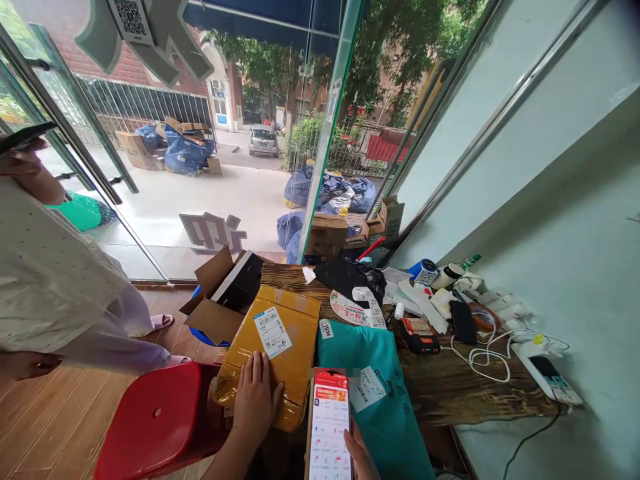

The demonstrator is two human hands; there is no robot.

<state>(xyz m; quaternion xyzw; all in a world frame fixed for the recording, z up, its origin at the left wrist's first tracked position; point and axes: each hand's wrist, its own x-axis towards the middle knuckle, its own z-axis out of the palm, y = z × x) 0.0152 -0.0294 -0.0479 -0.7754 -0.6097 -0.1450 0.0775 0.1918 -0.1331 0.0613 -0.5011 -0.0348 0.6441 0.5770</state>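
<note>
At the far left a second person in a pale dotted top (50,280) stands on the wooden floor, one hand raised with a dark phone (25,135) near the glass door. Next comes a red stool (155,420) just off the near-left corner of the wooden counter (450,387), and behind it an open cardboard box (220,293) with a black carton inside.

The left hand (256,399) lies flat and spread, fingers wide, on the near end of a yellow padded parcel (273,347) that rests along the counter's left edge, its white barcode label (271,331) facing up and uncovered. Just right of it, the right hand (361,457) grips a smartphone (329,427) with a red-topped app screen lit, held upright above the counter's near edge; only part of that hand shows. Beside the phone a teal mailer bag (380,393) lies touching the yellow parcel, with its own labels up.

Judging from this, the parcel is steadied and the phone is out, yet the phone is not over the label, so any scanning looks still undone.

Further right sit a black bag (350,277), a round labelled disc (350,310), a handheld scanner (419,335), white cables (480,357) and a charging phone (550,377) toward the counter's right edge.
</note>
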